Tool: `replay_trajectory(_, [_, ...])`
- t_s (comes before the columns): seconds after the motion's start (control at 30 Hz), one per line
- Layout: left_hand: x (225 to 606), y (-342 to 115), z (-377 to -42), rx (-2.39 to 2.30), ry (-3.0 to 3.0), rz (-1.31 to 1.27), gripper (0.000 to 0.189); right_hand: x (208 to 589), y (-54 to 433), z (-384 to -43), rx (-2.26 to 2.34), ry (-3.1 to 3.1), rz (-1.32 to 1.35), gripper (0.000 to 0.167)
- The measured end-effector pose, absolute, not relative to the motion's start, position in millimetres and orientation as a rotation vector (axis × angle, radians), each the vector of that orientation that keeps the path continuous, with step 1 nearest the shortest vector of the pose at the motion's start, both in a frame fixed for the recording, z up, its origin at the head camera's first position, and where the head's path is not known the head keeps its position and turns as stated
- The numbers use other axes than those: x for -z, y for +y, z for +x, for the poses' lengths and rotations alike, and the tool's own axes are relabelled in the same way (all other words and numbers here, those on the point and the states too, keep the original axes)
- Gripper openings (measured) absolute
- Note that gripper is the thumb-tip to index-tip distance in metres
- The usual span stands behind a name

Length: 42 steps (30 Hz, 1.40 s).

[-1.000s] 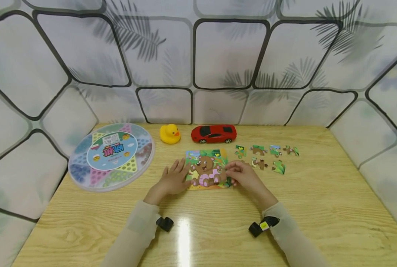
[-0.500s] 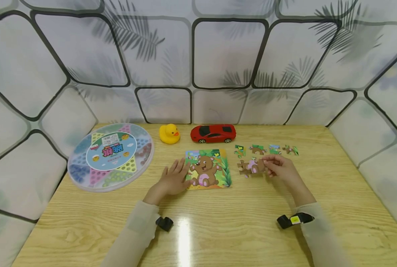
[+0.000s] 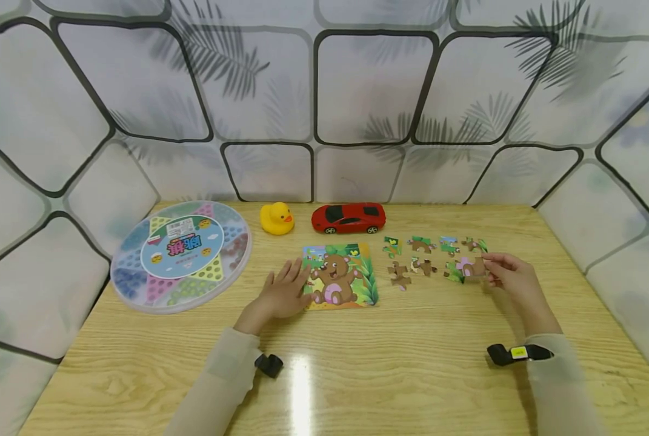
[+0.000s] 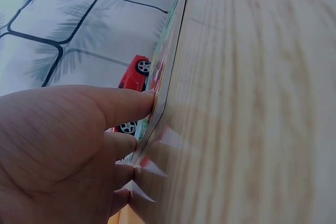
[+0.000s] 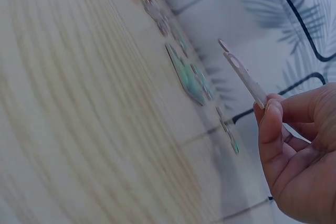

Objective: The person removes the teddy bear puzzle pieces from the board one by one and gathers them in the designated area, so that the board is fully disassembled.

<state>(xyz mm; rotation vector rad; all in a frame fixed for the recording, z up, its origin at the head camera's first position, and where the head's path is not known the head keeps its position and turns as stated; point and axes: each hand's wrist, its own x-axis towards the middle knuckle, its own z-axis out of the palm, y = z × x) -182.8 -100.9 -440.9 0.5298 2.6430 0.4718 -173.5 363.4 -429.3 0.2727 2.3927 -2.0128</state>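
My left hand (image 3: 282,294) lies with its fingers spread at the left edge of a bear picture puzzle board (image 3: 342,260). In the left wrist view its thumb and fingertips touch the rim of that board (image 4: 164,85). At the right, my right hand (image 3: 516,283) pinches a brown and pink puzzle piece (image 3: 472,267) between thumb and fingers. The right wrist view has this piece (image 5: 244,77) raised off the table. Just left of it, partly covered, is a green puzzle piece (image 3: 454,272) on the table.
Several loose puzzle pieces (image 3: 422,244) lie in two rows right of the board. Behind the board stand a red toy car (image 3: 349,218) and a yellow rubber duck (image 3: 277,218). A round board game box (image 3: 182,254) is at the left. Patterned padded walls (image 3: 379,91) enclose the wooden table (image 3: 368,375).
My right hand has lifted the brown and pink puzzle piece from the board and carried it rightwards, past the loose pieces. The left hand has stayed in place.
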Motion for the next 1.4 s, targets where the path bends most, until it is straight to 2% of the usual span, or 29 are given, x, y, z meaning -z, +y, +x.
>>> replay_trajectory(0.43, [436.0, -99.2, -184.0, -0.472, 2.702, 0.523, 0.071, 437.4, 394.3, -170.4, 2.112, 2.307, 0.364, 0.025])
replay_trajectory(1.0, [435.0, -99.8, -181.5, -0.507, 2.705, 0.512, 0.07, 447.1, 403.0, -178.1, 2.065, 2.294, 0.45, 0.027])
replay_trajectory(1.17, [434.6, -99.8, -180.9, -0.519, 2.703, 0.509, 0.069, 446.6, 401.2, -178.9, 1.972, 2.367, 0.456, 0.031])
replay_trajectory(1.4, [436.4, -99.6, -181.3, -0.519, 2.697, 0.513, 0.07, 448.7, 401.2, -179.3, 1.847, 2.471, 0.474, 0.029])
